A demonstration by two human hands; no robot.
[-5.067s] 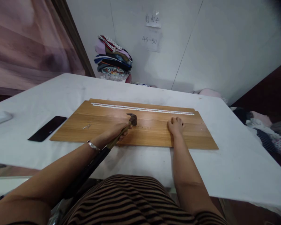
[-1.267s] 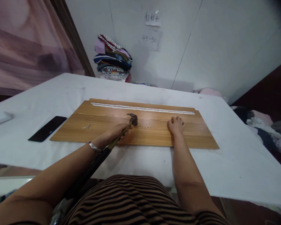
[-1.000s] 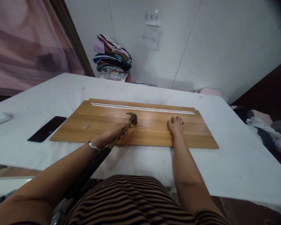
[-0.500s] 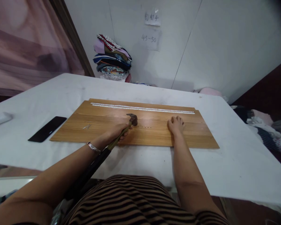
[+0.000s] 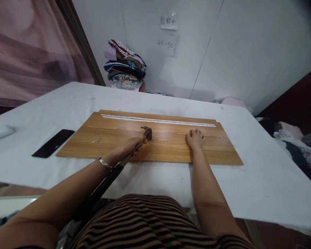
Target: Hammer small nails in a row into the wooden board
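Observation:
My left hand [image 5: 131, 145] is wrapped round the neck of a claw hammer [image 5: 148, 133], close below its head; the black grip runs back along my forearm. The hammer's head is over the middle of a wooden board [image 5: 114, 130]. Beside the head a short row of small dark dots [image 5: 162, 141], like nail heads, runs to the right. My right hand [image 5: 195, 138] rests on the board's right half with fingers spread a little, holding nothing. A few loose nails [image 5: 96, 140] lie on the board's left part.
Two white measuring strips [image 5: 158, 121] run along the board's far edge. A black phone [image 5: 53, 143] lies left of the board on the white table [image 5: 155, 180]. Folded clothes [image 5: 125, 65] are piled against the wall; more cloth [image 5: 292, 138] is at the right.
Both hands and the hammer stay practically in place. The whole view has shifted very slightly.

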